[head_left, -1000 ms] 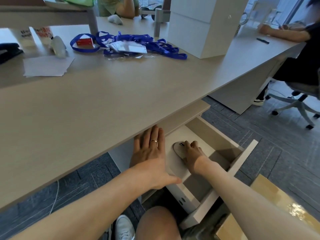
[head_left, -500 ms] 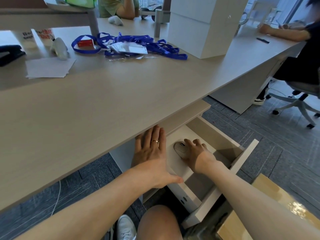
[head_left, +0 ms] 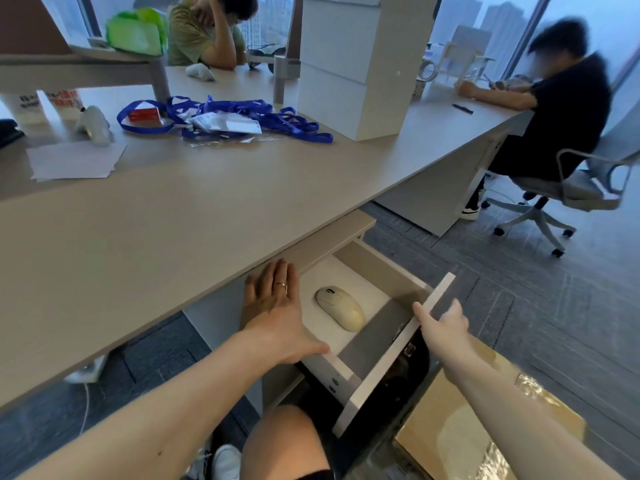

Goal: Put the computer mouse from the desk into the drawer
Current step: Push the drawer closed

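Observation:
A cream computer mouse (head_left: 341,307) lies alone on the white floor of the open drawer (head_left: 394,372) under the beige desk (head_left: 166,216). My left hand (head_left: 277,313) rests flat, fingers spread, on the cabinet top at the drawer's left wall, thumb over the edge. My right hand (head_left: 445,323) is at the drawer's front panel, thumb touching its top edge, fingers loosely apart and holding nothing. Neither hand touches the mouse.
Blue lanyards (head_left: 242,116), papers (head_left: 74,161) and a white box stack (head_left: 353,67) sit on the desk. Two people sit at the far side and right, one on a wheeled chair (head_left: 554,192). A cardboard box (head_left: 485,420) lies on the floor by my right arm; my knee (head_left: 284,441) is below.
My right hand has let go of the mouse and drawn back to the drawer's front panel. The mouse stays on the drawer floor. My left hand has not moved.

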Motion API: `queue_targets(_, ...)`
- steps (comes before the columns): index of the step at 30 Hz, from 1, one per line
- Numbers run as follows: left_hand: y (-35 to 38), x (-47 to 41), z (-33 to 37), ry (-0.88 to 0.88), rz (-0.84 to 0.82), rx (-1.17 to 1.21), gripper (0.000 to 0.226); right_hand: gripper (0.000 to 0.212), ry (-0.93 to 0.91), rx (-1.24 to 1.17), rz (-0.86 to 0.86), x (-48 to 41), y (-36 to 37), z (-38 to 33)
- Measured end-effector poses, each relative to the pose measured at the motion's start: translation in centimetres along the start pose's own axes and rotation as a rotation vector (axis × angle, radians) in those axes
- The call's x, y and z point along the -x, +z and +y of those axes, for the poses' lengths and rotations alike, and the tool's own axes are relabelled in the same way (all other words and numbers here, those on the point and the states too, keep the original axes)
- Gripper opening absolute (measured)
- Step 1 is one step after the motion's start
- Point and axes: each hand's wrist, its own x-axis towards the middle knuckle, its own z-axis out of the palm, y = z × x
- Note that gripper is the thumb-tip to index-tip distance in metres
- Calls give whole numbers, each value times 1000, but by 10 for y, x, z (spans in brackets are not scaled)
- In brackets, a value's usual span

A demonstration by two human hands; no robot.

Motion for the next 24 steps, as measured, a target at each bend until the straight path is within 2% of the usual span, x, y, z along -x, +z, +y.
queue_targets(2,-1,4,2,-3,-19,-1,148,82,63,-65,-77,5,6,7)
queue_targets(5,-6,7,4,-9,-39,20,145,59,145,-303,-156,11,16,5)
queue_targets(7,-9,8,5,-15,-60,35,146,53,181,-385,-172,15,18,2)
queue_targets(14,-12,13,13,-49,-91,111,153,48,230,-421,-197,16,22,1)
queue_targets(19,-21,17,10,-45,-84,152,152,35,215,-429,-218,13,28,-6)
queue_targets(21,-25,16,8,-43,-52,164,149,28,209,-428,-216,12,32,-8)
queue_targets(24,-25,14,2,-32,44,176,143,33,212,-431,-217,9,38,-13)
